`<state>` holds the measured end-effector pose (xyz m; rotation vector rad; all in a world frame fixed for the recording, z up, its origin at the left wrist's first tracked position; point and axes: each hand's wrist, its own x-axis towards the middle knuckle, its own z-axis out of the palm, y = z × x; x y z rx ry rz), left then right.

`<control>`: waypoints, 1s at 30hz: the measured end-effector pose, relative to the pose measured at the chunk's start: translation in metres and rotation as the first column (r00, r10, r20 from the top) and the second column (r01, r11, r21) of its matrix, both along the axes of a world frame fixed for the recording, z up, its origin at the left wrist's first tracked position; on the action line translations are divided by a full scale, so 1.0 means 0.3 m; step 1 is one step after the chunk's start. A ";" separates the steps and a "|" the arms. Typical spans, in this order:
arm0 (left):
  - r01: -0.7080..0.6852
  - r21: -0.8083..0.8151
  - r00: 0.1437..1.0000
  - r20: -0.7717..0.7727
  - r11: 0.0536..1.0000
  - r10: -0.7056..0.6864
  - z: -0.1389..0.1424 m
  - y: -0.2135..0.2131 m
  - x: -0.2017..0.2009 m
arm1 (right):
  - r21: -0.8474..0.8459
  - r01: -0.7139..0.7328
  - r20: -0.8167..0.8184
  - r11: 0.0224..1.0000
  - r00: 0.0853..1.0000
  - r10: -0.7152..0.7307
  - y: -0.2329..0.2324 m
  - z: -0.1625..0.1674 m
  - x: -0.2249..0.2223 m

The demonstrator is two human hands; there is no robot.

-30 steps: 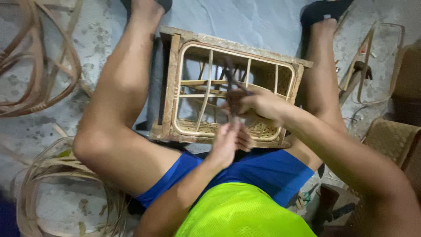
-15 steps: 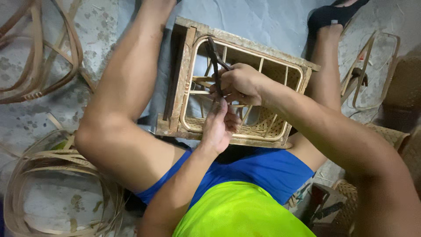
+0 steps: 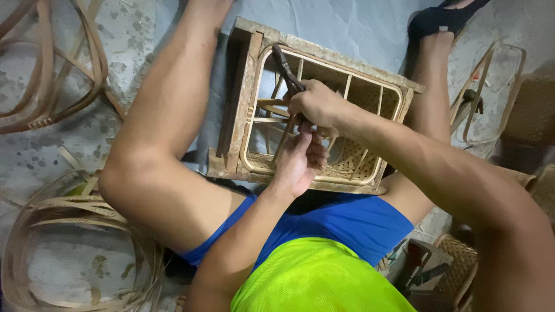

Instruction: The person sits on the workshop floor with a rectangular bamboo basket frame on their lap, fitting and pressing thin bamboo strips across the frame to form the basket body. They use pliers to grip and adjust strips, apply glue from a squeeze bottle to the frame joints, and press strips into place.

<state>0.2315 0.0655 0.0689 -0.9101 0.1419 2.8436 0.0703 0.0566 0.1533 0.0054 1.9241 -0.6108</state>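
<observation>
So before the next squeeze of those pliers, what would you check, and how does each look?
1. Right hand has a firm grip on the pliers: ok.
2. Left hand steadies a strip beneath: ok.
3. Wooden frame braced between the legs: ok.
4. Plier tips on the right strip: cannot tell, hidden.
5. Left fingers clear of the tool: not ok, touching close.

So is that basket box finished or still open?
Still open: the basket has weaving only low down; bare ribs show above.
</observation>
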 end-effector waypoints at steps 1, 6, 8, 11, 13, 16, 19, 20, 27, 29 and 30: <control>0.002 -0.002 1.000 0.000 1.000 -0.002 -0.006 0.004 0.000 | -0.002 0.003 -0.004 1.000 1.000 -0.003 0.000 0.001 -0.001; 0.000 -0.030 0.998 -0.055 1.000 -0.002 -0.015 0.006 -0.002 | 0.009 -0.008 0.041 1.000 0.999 0.008 -0.003 0.014 -0.005; 0.020 -0.044 0.999 -0.049 0.999 -0.022 0.002 0.005 0.022 | 0.018 0.009 0.147 1.000 0.989 -0.011 0.014 0.039 -0.001; 0.358 -0.135 0.922 -0.102 0.924 -0.373 0.047 0.002 0.136 | -0.036 -0.049 0.156 0.998 0.986 0.054 0.089 0.100 0.014; 0.519 -0.400 0.778 -0.146 0.756 -0.611 0.065 -0.037 0.240 | 0.024 -0.318 0.056 0.948 0.947 0.317 0.174 0.144 0.026; 0.605 -0.520 0.740 0.086 0.603 -0.667 0.062 -0.172 0.374 | 0.177 -0.538 0.092 0.824 0.843 0.530 0.336 0.177 0.045; 0.348 -0.730 0.934 0.214 0.589 -0.286 0.057 -0.343 0.428 | 0.157 -0.639 -0.043 0.753 0.757 0.651 0.490 0.143 0.070; 0.294 -0.839 0.954 0.233 0.458 -0.186 0.066 -0.374 0.430 | 0.100 -0.665 -0.144 0.740 0.727 0.672 0.533 0.120 0.081; 0.137 -0.771 0.883 0.380 -0.622 -0.277 0.105 -0.428 0.300 | 0.048 -0.869 -0.525 0.493 0.398 0.753 0.688 0.032 0.145; 0.408 -0.770 0.727 0.599 -0.491 -0.335 0.090 -0.414 0.279 | 0.100 -0.811 -0.385 0.576 0.502 0.775 0.705 0.064 0.164; 0.370 -0.779 0.749 0.572 -0.506 -0.335 0.083 -0.410 0.279 | 0.108 -0.784 -0.339 0.611 0.549 0.764 0.715 0.085 0.177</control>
